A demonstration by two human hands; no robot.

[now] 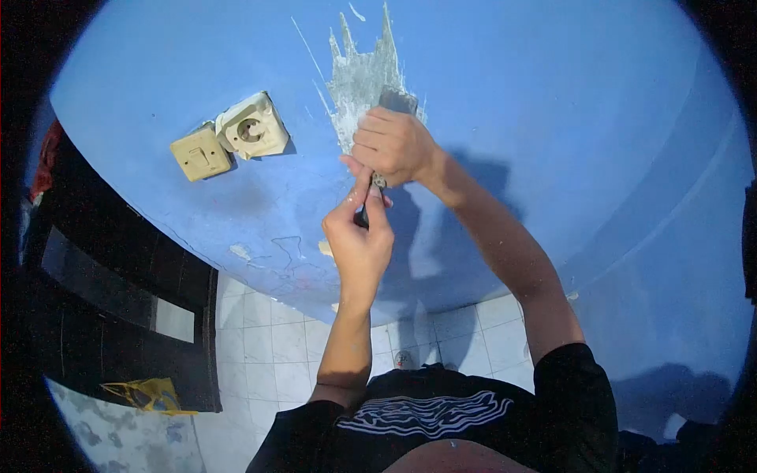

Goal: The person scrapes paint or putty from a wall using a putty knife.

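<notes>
Scraper (pixel 392 106), grey blade against scraped wall (pixel 236 213)

**Blue wall, tiled floor below**

A blue wall (pixel 552 118) fills most of the frame. At upper centre a jagged patch of bare grey plaster (pixel 359 79) shows where paint is gone. Left of it, a cream switch (pixel 201 154) and a cream socket (pixel 252 126) sit side by side, tilted, fixed to the wall. Small chipped spots (pixel 240 252) mark the wall's lower edge. Below, a white tiled floor (pixel 268 347) runs across the lower centre of the frame.
</notes>
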